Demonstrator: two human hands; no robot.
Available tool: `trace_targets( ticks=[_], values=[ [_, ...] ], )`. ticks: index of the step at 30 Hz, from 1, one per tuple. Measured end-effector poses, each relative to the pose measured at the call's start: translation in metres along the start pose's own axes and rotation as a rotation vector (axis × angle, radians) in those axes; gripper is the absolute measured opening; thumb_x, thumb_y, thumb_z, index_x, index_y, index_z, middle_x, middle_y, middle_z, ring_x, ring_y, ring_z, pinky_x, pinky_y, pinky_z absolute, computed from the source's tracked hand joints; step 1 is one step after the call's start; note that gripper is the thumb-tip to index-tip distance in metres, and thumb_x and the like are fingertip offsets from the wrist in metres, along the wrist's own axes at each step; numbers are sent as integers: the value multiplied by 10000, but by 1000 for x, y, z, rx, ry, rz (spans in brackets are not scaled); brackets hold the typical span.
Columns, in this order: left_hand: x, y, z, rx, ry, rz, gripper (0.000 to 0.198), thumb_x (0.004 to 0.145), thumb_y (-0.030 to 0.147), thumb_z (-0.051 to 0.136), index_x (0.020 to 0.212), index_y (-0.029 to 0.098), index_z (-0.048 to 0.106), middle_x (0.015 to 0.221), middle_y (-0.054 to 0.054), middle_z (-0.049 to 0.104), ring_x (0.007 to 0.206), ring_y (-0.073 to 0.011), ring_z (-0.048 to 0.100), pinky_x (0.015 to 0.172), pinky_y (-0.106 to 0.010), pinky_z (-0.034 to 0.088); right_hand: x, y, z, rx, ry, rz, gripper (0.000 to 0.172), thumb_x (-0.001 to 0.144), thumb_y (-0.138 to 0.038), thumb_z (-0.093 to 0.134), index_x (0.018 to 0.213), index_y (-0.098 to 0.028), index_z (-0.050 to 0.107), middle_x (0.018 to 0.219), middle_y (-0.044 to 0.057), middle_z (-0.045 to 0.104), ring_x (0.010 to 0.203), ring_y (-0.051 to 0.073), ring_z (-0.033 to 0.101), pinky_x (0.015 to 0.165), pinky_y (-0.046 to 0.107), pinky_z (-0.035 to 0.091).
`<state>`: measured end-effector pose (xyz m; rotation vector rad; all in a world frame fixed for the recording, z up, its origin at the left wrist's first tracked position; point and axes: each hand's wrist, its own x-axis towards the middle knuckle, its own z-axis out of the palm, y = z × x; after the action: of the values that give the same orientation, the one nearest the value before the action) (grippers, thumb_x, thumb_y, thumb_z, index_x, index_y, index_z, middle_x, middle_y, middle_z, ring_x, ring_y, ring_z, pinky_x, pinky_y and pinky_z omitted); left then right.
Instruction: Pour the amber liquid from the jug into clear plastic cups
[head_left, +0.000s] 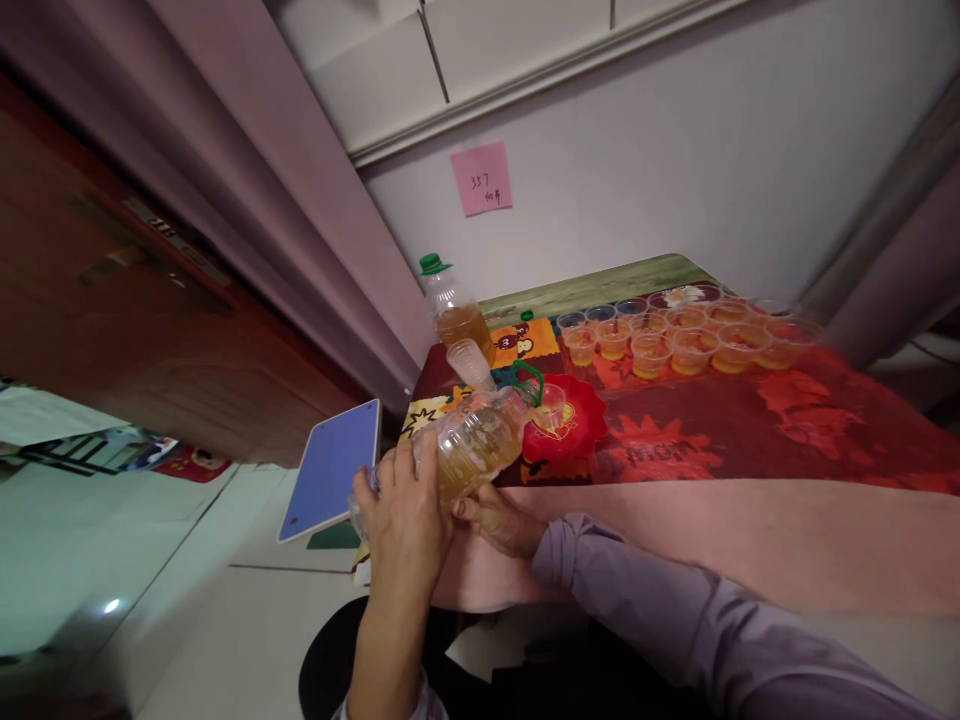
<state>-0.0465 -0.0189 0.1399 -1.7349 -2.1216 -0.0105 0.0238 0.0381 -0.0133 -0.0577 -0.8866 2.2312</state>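
Note:
A large clear plastic bottle of amber liquid lies tilted in the air, its neck with a green handle ring pointing right. My left hand is wrapped over the bottle near its base. Under the body, my right hand grips it from below, with some fingers hidden. The bottle's mouth is at a clear plastic cup that sits on a red scalloped plate. I cannot tell whether liquid is flowing. Behind the bottle, an empty-looking stack of clear cups leans over.
Several clear cups with some yellow liquid stand in rows at the back right. A second bottle with a green cap stands at the back left. A small green cap lies near the wall. A blue stool is left of the table.

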Motion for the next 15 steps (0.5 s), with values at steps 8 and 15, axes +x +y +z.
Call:
trace_targets(
  ticks=[8, 15],
  values=[
    [2, 0, -3, -5, -7, 9, 664, 939, 160, 607, 1601, 139, 549, 1516, -228, 661, 1386, -397, 605, 1223, -686, 373, 1, 0, 2, 6, -4, -8, 738, 818, -561, 955, 1420, -286, 629, 1484, 100, 692, 1455, 280, 592, 1302, 527, 377],
    [1, 1, -3, -4, -1, 11, 650, 950, 150, 587, 1599, 136, 556, 1521, -240, 656, 1381, -402, 611, 1214, -701, 383, 1, 0, 2, 28, -7, -18, 748, 812, -539, 970, 1426, -289, 622, 1504, 85, 685, 1445, 269, 601, 1321, 530, 357]
  ],
)
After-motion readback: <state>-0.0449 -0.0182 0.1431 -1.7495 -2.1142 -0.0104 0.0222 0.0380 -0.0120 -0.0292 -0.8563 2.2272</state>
